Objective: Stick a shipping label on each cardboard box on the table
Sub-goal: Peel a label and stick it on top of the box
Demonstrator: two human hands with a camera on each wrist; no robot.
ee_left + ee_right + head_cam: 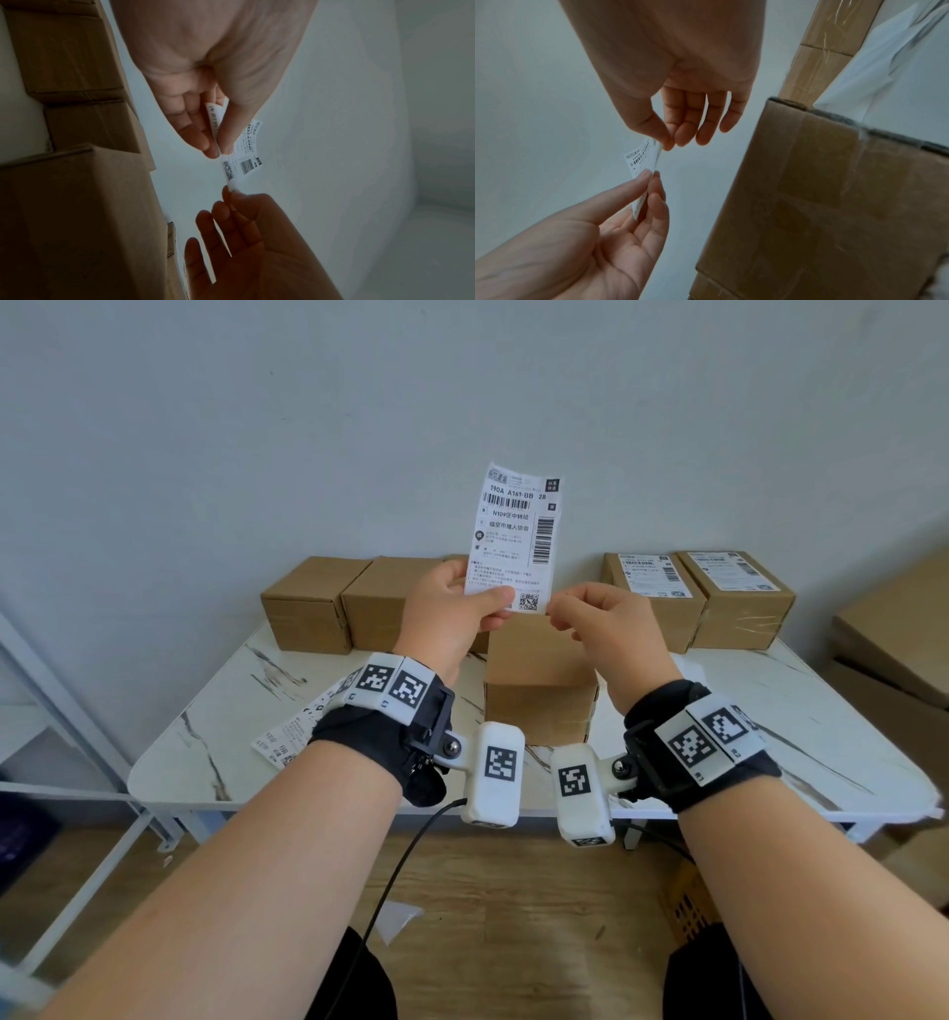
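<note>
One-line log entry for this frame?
left hand: pinches label | right hand: pinches label corner | front box: unlabeled

White marble-patterned table (770,711), pale wall (308,428), wooden floor (513,891), grey metal frame (61,711)

Head view is bright and evenly lit, soft daylight, barely any shadows. Edges bend fisheye-style, worst around 4 and 8 o'clock. Both wrist views are dim and bluish, backlit, with murky detail toward 6 o'clock.
</note>
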